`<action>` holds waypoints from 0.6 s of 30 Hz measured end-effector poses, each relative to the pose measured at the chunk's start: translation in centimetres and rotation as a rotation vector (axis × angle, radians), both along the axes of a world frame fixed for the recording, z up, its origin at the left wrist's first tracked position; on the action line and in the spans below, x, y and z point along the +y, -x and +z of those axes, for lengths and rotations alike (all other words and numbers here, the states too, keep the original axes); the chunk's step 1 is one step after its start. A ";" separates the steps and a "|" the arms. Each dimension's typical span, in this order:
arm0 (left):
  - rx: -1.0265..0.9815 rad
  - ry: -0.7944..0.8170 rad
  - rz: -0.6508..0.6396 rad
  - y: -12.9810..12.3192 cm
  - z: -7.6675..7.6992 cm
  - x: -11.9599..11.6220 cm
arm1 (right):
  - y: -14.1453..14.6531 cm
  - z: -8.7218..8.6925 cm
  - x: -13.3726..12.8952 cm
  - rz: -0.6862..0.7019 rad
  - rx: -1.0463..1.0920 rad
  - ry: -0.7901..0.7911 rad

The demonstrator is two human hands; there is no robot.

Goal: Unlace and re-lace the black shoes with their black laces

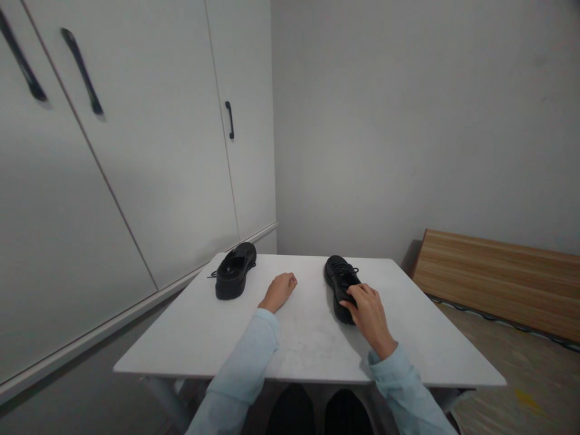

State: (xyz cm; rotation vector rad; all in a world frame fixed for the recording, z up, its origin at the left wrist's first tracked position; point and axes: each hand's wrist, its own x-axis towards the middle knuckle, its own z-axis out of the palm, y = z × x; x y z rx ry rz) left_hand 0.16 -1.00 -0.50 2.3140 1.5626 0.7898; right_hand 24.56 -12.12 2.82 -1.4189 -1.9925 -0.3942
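Observation:
A black lace-up shoe (336, 275) lies on the right half of the white table (299, 356), its toe pointing to the far edge. My right hand (368, 309) is closed on this shoe near its opening, thumb on the near side, hiding part of the heel. The other black shoe (232, 279) stands at the table's far left, with a lace end sticking out to its left. Between the two shoes rests my left hand (278, 291), fingers curled into a loose fist. Nothing shows in that fist, and it is apart from both shoes.
White cabinets (149, 151) with black handles run along the left, close to the table. A grey wall (408, 121) stands behind. A wood-grain board (498, 278) lies at the right, beyond the table, with a dark cable along its lower edge.

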 end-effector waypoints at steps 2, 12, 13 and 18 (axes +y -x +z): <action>0.002 -0.001 -0.002 0.0 -0.1 0.1 | -1.7 -0.1 0.6 -0.043 -0.013 -0.018; 0.000 0.021 0.007 0.1 -0.1 0.0 | -8.4 -1.0 2.3 -0.143 -0.067 -0.027; 0.006 0.023 0.009 0.1 -0.1 0.0 | -8.8 -1.2 2.4 -0.156 -0.063 -0.020; 0.022 0.004 0.001 0.1 -0.4 0.2 | -9.9 -2.0 3.2 -0.212 -0.012 -0.003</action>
